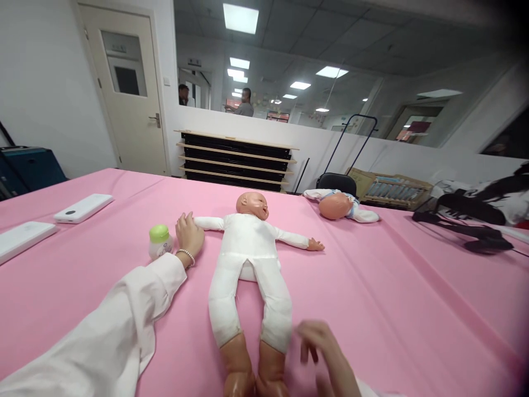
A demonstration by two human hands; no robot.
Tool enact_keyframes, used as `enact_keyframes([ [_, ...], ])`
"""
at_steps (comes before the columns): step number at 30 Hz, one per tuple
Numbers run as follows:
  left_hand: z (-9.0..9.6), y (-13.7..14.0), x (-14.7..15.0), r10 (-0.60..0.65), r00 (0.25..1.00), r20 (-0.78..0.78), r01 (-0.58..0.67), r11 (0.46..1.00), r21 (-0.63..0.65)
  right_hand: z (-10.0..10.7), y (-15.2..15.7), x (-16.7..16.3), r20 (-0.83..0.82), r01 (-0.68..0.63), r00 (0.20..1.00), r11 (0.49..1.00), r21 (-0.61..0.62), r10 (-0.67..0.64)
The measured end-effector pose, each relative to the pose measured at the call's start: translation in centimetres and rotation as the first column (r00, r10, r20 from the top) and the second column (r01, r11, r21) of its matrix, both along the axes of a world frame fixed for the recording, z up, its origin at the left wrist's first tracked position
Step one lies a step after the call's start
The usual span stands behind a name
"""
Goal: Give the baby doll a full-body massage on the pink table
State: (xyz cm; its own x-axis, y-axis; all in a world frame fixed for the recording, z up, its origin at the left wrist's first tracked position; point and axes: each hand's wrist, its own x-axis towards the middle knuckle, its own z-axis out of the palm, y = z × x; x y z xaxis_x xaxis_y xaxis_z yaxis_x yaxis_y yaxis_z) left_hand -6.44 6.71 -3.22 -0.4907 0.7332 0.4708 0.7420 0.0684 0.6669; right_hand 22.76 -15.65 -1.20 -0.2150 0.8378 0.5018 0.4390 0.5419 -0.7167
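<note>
A baby doll with a white cloth body lies on its back on the pink-covered table, arms spread and head turned to the right. My left hand, with a beaded bracelet at the wrist, is closed over the doll's hand on the left side and hides it. Just left of my wrist stands a small white bottle with a green cap. Beside the doll's lower leg, my right hand hovers, somewhat blurred, its bent fingers apart and nothing seen in them.
Two white box-shaped devices lie at the table's left. A second doll lies at the far edge, with black straps to its right. Behind the pink table are stacked boards, a chair and a door. Two people show through the window.
</note>
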Motion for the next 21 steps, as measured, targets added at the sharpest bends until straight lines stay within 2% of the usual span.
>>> enact_keyframes([
  [2,0.3,-1.4,1.1,-0.079,0.997,-0.025,0.080,0.994,0.070,1.3,2.6,0.4,-0.116,0.166,0.975,0.967,-0.192,-0.190],
  [3,0.5,-2.4,1.7,-0.135,0.991,-0.018,0.136,0.984,0.114,1.6,4.2,0.5,-0.162,0.173,0.959,0.933,-0.316,-0.233],
  [5,1.3,-5.5,2.7,-0.283,0.959,-0.012,0.280,0.941,0.192,1.4,7.9,0.9,-0.311,0.051,0.912,0.827,-0.561,-0.267],
  [6,1.7,-7.4,3.1,-0.386,0.922,-0.015,0.380,0.901,0.211,1.1,9.7,1.0,-0.393,-0.031,0.871,0.764,-0.645,-0.296],
  [8,2.5,-11.7,3.6,-0.589,0.805,-0.068,0.592,0.790,0.160,0.4,13.3,1.1,-0.537,-0.209,0.768,0.657,-0.725,-0.348],
  [10,3.1,-15.6,3.8,-0.747,0.643,-0.168,0.763,0.644,0.058,0.0,16.8,0.9,-0.622,-0.328,0.677,0.595,-0.734,-0.394],
  [12,3.4,-18.4,3.7,-0.854,0.440,-0.278,0.877,0.475,-0.072,-0.1,20.0,0.7,-0.660,-0.361,0.613,0.590,-0.722,-0.434],
  [13,3.5,-19.2,3.6,-0.886,0.342,-0.312,0.906,0.399,-0.141,-0.1,21.5,0.6,-0.696,-0.377,0.579,0.618,-0.690,-0.424],
  [15,3.4,-19.9,3.5,-0.921,0.182,-0.345,0.921,0.283,-0.269,-0.4,23.9,0.6,-0.757,-0.421,0.509,0.649,-0.634,-0.409],
  [17,3.1,-19.7,3.5,-0.931,0.086,-0.354,0.904,0.222,-0.365,-0.8,25.3,0.8,-0.800,-0.449,0.439,0.672,-0.589,-0.409],
  [21,2.5,-19.1,3.5,-0.918,0.022,-0.395,0.885,0.202,-0.419,-1.7,25.5,1.2,-0.835,-0.518,0.416,0.660,-0.543,-0.361],
])
